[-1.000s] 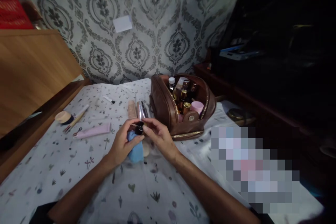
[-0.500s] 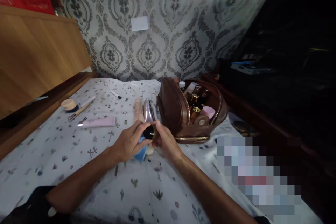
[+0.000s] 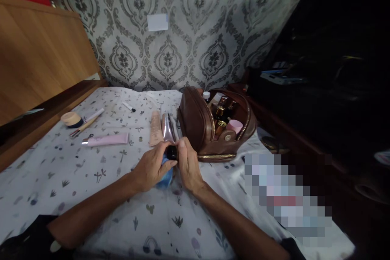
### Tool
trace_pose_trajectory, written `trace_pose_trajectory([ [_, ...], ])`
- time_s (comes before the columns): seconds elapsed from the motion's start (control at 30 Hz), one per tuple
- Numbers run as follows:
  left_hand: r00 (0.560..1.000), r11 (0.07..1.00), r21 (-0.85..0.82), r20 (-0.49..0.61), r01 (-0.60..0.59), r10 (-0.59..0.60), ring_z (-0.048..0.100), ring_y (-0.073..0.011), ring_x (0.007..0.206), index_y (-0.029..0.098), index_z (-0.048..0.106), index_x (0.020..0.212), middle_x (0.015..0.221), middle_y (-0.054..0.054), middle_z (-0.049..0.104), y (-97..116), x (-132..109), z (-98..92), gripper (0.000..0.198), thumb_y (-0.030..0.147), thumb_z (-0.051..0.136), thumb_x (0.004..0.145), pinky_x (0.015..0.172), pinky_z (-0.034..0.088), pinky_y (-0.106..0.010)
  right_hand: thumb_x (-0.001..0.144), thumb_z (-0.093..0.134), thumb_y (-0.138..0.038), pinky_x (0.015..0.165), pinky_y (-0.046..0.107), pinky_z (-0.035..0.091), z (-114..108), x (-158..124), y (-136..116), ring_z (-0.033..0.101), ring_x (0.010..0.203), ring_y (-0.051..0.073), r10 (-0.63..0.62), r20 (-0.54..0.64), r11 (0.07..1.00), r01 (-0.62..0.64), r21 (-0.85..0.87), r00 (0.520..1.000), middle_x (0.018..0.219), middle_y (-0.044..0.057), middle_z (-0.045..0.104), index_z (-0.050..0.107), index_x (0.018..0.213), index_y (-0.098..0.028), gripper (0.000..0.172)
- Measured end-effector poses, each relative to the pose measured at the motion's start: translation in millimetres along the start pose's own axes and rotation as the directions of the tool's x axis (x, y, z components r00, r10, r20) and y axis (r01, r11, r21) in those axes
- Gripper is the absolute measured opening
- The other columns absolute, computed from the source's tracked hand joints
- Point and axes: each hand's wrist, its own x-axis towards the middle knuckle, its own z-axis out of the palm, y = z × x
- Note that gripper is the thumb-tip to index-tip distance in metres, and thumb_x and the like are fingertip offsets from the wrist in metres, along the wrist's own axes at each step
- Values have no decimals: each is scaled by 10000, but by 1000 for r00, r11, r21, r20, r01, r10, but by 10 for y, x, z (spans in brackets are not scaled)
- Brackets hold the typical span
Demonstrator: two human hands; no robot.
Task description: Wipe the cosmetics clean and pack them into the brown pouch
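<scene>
In front of me, my left hand (image 3: 154, 166) closes its thumb and fingers around a small container with a shiny black cap (image 3: 172, 152). My right hand (image 3: 189, 164) is pressed against the container's other side with bent fingers, which hide most of its body. A blue cloth (image 3: 165, 178) hangs below the cap, under my left fingers. Just beyond my hands lie a peach tube (image 3: 156, 128) and a silvery pink tube (image 3: 168, 127). To the right stands an unzipped brown cosmetic bag (image 3: 195, 124), holding several bottles and a pink-lidded jar (image 3: 235, 126).
On the patterned white sheet (image 3: 115, 195), a pink tube (image 3: 108, 139), a beige-lidded jar (image 3: 72, 119), thin brushes (image 3: 87, 125) and a small black-tipped brush (image 3: 129, 107) lie to the left. A wooden cabinet (image 3: 45, 44) borders the left side. The wallpapered wall (image 3: 195, 48) stands behind.
The view has shifted slightly, moving the surroundings left and up. My right hand has turned so its back faces up more, its fingers curled by the cap. A pale rounded thing under the hands is now hidden.
</scene>
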Motion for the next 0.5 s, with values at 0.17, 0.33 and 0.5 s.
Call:
trace_pose_trajectory([
  [0.17,995,988,-117,-11,99,-101,674,-234,1010,209,532,1164,1097,-81,703,51,37,-41,321,448,495,952,919,537,-366,1032,228,-475,688,356,400,9,8,-22,505,686,200,32,20,999,-32,8,999,733,21,480,431,832,-255,360],
  [0.33,992,982,-142,21,126,-124,669,-225,1003,203,563,1122,1077,-74,706,52,40,-96,317,457,490,948,910,528,-350,1023,287,-441,692,329,402,15,20,-3,529,696,185,51,14,999,-51,17,999,752,3,512,443,868,-247,293],
  [0.5,997,991,-105,1,79,-79,631,-252,1154,217,431,1368,1305,-106,635,40,16,-58,533,406,596,898,996,503,-387,1024,300,-450,654,303,395,-17,54,0,505,659,162,66,2,994,-66,86,998,729,-16,496,445,856,-247,300],
])
